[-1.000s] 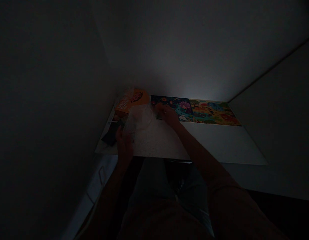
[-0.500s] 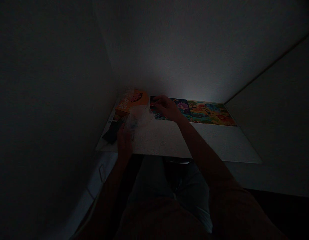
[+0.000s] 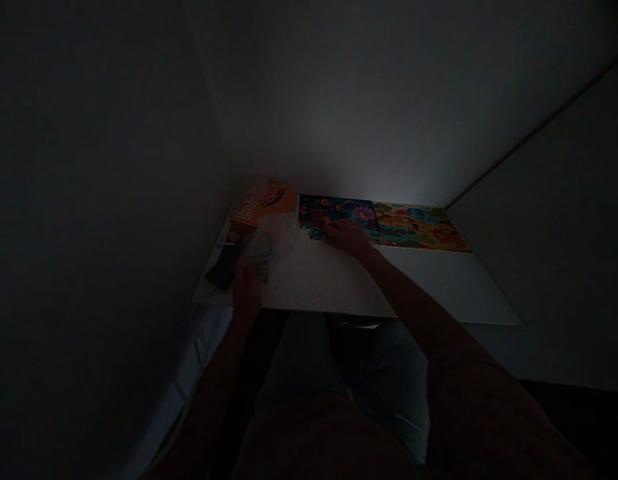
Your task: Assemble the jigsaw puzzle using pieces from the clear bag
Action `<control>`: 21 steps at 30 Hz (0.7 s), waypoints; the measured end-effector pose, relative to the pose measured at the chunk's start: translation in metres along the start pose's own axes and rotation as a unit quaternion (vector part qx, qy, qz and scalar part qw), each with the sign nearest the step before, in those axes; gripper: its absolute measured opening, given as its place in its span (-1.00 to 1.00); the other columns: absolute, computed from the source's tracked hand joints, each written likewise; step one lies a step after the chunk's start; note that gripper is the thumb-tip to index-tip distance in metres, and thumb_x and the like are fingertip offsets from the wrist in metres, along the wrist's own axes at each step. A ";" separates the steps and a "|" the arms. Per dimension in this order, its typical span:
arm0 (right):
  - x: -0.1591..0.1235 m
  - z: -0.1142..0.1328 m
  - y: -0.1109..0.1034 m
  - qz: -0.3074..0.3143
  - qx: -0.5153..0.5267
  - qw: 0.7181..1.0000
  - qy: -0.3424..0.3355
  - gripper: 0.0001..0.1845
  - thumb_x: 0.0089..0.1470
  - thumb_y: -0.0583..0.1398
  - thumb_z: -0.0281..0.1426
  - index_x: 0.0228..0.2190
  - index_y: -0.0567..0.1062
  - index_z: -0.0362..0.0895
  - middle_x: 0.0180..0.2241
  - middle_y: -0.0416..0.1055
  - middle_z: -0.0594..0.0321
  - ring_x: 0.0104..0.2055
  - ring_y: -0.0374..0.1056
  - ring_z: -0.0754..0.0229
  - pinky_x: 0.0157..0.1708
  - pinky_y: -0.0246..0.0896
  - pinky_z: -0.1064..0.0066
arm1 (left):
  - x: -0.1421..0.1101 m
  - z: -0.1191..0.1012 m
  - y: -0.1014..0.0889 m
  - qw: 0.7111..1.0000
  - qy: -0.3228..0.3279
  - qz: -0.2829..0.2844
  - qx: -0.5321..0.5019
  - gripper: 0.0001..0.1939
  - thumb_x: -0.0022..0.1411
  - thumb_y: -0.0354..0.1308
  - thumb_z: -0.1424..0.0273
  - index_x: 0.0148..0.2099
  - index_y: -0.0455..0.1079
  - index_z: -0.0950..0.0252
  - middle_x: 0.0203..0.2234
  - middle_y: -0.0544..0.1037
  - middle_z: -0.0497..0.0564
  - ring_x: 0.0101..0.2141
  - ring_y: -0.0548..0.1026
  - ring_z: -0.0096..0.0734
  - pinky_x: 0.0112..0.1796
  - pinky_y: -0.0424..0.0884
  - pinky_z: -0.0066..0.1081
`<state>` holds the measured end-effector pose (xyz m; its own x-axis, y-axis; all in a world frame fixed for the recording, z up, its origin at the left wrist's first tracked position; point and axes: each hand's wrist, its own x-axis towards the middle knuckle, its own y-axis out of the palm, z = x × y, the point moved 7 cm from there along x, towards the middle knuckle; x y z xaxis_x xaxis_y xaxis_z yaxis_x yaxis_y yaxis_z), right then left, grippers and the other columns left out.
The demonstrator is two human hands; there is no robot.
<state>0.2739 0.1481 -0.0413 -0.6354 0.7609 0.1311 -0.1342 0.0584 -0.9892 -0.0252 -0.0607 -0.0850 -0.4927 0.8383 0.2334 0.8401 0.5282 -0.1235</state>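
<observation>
Your left hand (image 3: 246, 291) is curling around a crinkled clear plastic bag (image 3: 273, 241), your right hand (image 3: 347, 239) is lying low with fingers extended, any hold too dark to tell, beside small puzzle pieces (image 3: 316, 233), on a speckled white board (image 3: 329, 283), a flat jigsaw puzzle (image 3: 383, 223) stretching along its far edge, an orange cardboard box (image 3: 263, 203) sitting at its far left corner

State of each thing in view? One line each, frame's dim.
left hand: gripping the bag
clear plastic bag: crumpled, held up, contents unclear
right hand: resting on the puzzle's near edge
colourful jigsaw puzzle: lying flat, completeness unclear
orange box: lying flat, open or shut unclear
white board: lying flat
</observation>
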 end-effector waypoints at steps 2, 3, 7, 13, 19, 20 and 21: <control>-0.001 0.001 -0.001 0.002 -0.006 1.000 -0.008 -0.45 0.63 0.13 -0.33 0.42 0.70 0.22 0.51 0.57 0.09 0.45 0.57 -0.24 0.43 0.43 -0.12 | 0.000 0.000 -0.001 1.000 -0.013 -0.017 -0.016 -0.16 0.53 0.05 -0.37 0.61 0.41 -0.08 0.53 0.58 0.22 0.56 0.49 0.20 0.64 0.35 0.38; -0.001 0.001 -0.001 0.002 -0.009 1.000 -0.009 -0.42 0.64 0.09 -0.36 0.43 0.69 0.24 0.53 0.56 0.13 0.45 0.57 -0.23 0.43 0.43 -0.12 | -0.001 0.000 -0.001 0.999 -0.016 -0.020 -0.019 -0.15 0.52 0.06 -0.38 0.60 0.44 -0.06 0.52 0.58 0.24 0.55 0.51 0.21 0.63 0.36 0.38; -0.002 0.000 -0.001 0.008 -0.017 1.000 -0.003 -0.41 0.63 0.08 -0.38 0.37 0.73 0.31 0.53 0.56 0.26 0.42 0.58 -0.24 0.40 0.45 -0.12 | -0.001 0.000 0.000 1.000 -0.012 -0.017 -0.006 -0.15 0.53 0.03 -0.39 0.58 0.46 -0.06 0.55 0.56 0.24 0.56 0.49 0.13 0.65 0.35 0.30; -0.003 0.002 0.005 0.008 -0.019 1.000 0.004 -0.44 0.61 0.11 -0.36 0.41 0.71 0.07 0.55 0.53 0.02 0.42 0.58 -0.31 0.38 0.46 -0.16 | -0.001 -0.001 0.000 1.000 -0.003 -0.018 0.009 -0.05 0.54 0.00 -0.42 0.60 0.42 0.12 0.53 0.57 0.34 0.55 0.51 0.13 0.63 0.37 0.28; -0.008 -0.011 0.009 0.006 -0.011 0.999 0.037 -0.37 0.57 0.09 -0.44 0.44 0.69 0.12 0.48 0.60 -0.03 0.40 0.60 -0.28 0.32 0.53 -0.11 | -0.001 -0.006 0.001 1.000 -0.012 -0.015 -0.001 -0.18 0.53 0.04 -0.40 0.55 0.48 -0.09 0.50 0.61 0.19 0.51 0.54 0.09 0.62 0.41 0.25; -0.009 -0.014 0.010 0.005 -0.007 0.999 0.043 -0.37 0.58 0.08 -0.43 0.46 0.67 0.12 0.49 0.59 -0.02 0.41 0.59 -0.27 0.33 0.52 -0.09 | -0.001 -0.007 0.002 1.000 -0.011 -0.012 -0.001 -0.20 0.53 0.04 -0.39 0.55 0.48 -0.12 0.50 0.62 0.18 0.51 0.55 0.09 0.61 0.42 0.25; -0.010 -0.016 0.011 0.003 -0.003 0.999 0.050 -0.37 0.60 0.08 -0.41 0.48 0.65 0.10 0.50 0.57 -0.02 0.42 0.58 -0.26 0.34 0.52 -0.09 | -0.001 -0.007 0.002 1.000 -0.010 -0.012 -0.002 -0.20 0.53 0.04 -0.39 0.55 0.47 -0.12 0.49 0.62 0.18 0.50 0.56 0.10 0.60 0.42 0.27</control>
<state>0.2911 0.1521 -0.0541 -0.5577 0.8216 0.1184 -0.1260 0.0572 -0.9904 -0.0214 -0.0618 -0.0784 -0.5177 0.8277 0.2164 0.8284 0.5482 -0.1148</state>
